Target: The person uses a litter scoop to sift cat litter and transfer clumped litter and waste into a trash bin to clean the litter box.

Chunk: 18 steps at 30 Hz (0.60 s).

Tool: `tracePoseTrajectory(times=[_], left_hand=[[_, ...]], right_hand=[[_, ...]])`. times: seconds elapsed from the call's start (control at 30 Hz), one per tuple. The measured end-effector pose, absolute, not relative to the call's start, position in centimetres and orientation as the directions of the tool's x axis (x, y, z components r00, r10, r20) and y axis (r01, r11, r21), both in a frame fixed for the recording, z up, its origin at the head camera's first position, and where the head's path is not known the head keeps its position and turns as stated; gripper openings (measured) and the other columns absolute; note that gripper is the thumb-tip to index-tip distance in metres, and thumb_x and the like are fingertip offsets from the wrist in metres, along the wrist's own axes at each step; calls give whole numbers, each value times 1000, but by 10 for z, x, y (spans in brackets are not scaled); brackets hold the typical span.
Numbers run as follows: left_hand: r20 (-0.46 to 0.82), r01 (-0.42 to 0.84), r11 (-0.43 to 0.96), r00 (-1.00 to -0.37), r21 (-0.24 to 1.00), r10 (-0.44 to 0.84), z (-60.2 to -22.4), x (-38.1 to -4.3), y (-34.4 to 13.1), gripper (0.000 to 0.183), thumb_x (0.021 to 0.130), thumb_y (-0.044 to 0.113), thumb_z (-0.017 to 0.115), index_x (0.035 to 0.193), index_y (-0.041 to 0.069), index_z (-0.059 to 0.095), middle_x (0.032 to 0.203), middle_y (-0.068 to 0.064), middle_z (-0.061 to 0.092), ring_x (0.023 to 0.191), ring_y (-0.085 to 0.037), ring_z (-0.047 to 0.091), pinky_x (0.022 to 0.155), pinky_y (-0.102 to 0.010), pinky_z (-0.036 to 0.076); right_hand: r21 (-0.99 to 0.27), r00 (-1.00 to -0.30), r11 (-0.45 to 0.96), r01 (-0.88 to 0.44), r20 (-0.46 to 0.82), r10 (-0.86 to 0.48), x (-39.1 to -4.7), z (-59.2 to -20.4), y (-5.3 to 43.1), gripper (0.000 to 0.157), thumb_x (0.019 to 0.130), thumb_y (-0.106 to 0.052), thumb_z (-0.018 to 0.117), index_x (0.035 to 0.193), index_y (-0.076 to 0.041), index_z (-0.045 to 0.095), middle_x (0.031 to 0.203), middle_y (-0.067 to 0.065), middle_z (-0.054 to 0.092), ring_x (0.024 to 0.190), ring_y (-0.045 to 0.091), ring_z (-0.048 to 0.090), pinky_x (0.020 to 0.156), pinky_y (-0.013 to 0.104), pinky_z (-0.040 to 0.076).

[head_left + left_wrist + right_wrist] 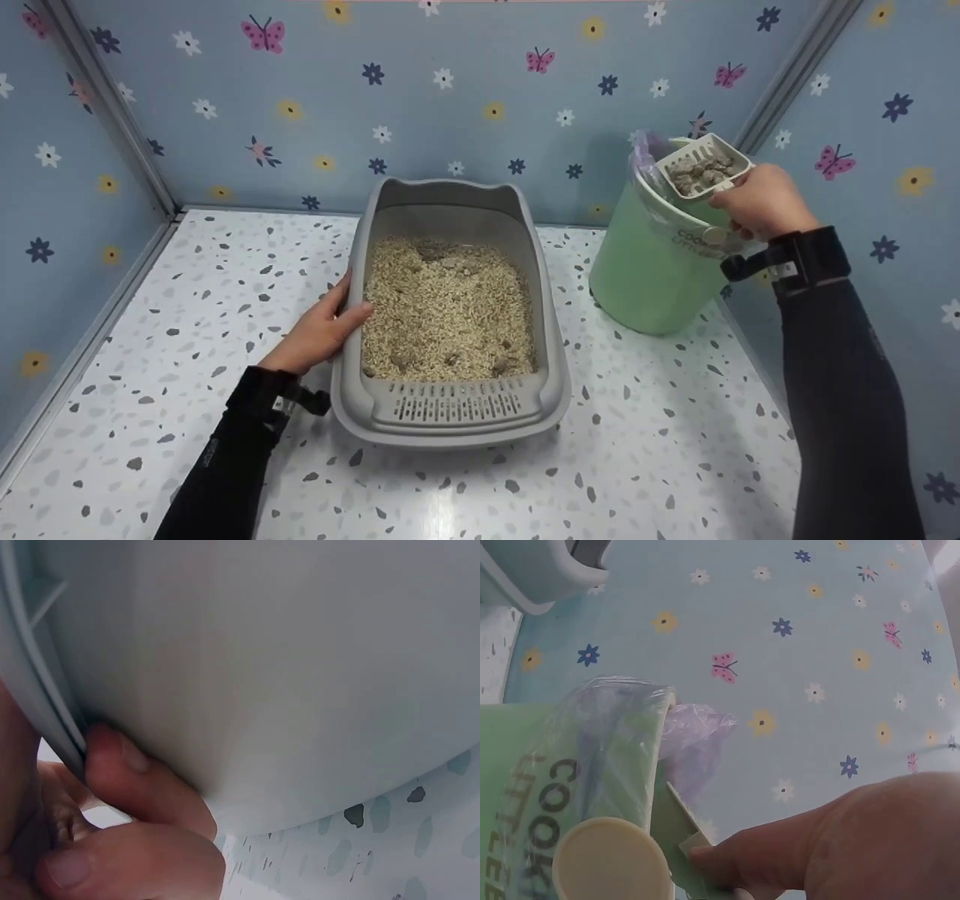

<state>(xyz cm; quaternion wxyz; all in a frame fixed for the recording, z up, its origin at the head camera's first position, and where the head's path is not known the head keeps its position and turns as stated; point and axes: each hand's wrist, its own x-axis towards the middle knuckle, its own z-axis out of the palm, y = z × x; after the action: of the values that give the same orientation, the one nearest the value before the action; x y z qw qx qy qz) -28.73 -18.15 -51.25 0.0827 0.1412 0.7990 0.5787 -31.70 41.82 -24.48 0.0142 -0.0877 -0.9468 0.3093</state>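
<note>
A grey litter box [556,352] filled with tan pellet litter [450,315] stands on the speckled surface. My left hand [319,334] grips its left rim, thumb over the edge; in the left wrist view the fingers [150,784] curl beneath that rim against the outer wall. At the right, my right hand [769,201] holds a pale slotted litter scoop [731,148] by its handle, most of which is hidden in the hand. Grey-brown clumps [701,176] lie in the scoop, which is over the mouth of a green bin [652,262].
A thin purple-tinted bag [643,154] lines the bin and folds over its rim. A round cream knob [611,861] sits on the bin's side. Flower-patterned panels [450,97] enclose the back and both sides, the right one close by my right arm.
</note>
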Motion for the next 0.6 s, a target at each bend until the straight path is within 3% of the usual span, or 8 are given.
tracePoseTrajectory(times=[0.23,0.37,0.5,0.6], left_hand=[[22,121,292,-947,949,320,-513,-287,-182,89,115,49,60,180,28,3,184,-23,10,159,-55,32,127,-67,35],[22,121,292,-947,949,321,-514,-288,-182,89,115,47,61,180,30,2,184,-23,9,159,-56,31,127,-68,35],[19,116,296,-950,948,313,-514,-289,-182,89,115,48,61,180,32,2,184,-22,8,158,-56,34,126,-68,37],[17,116,301,-950,946,312,-514,-289,-182,89,114,49,61,180,32,3,184,-22,9,158,-56,34,125,-68,38]], right_hand=[[-549,-988,828,114,25,153,-314,-248,418,11,93,-1,73,96,7,67,72,0,62,56,15,58,48,30,54],[-461,-987,883,87,79,138,-313,-248,417,11,88,-1,72,82,0,63,66,-1,60,55,15,57,47,30,53],[-334,-983,942,47,150,102,-312,-251,414,26,83,1,63,67,-12,47,61,-3,47,54,16,46,46,31,41],[-250,-974,968,26,213,81,-311,-254,410,25,79,3,56,68,-13,42,65,3,47,60,24,43,52,36,34]])
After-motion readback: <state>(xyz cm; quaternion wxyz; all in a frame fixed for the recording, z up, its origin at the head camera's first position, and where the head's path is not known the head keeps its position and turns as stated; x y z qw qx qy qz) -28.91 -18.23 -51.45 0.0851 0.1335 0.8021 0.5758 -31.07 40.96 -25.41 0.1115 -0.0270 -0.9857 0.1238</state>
